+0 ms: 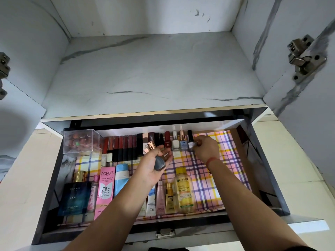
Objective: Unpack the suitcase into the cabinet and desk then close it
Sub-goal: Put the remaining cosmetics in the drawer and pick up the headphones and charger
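**A:** So, where is the polish going?

**B:** To the back of the drawer [272, 178]. The right hand [206, 148] pinches a small silvery bottle [190, 144] at the right end of the row of upright bottles [175, 142].

**A:** And the left hand [155, 167]?

**B:** It is palm up, fingers loosely curled round a grey bottle [159, 163]. Rose-gold caps [150, 146] poke out by the thumb, so it probably carries at least 2.

**A:** How will they handle?

**B:** Light, rigid, probably glass, smooth and tippy. I'd take each by its cap and lower it straight. A nudge could topple its neighbours on the check liner [217, 178].
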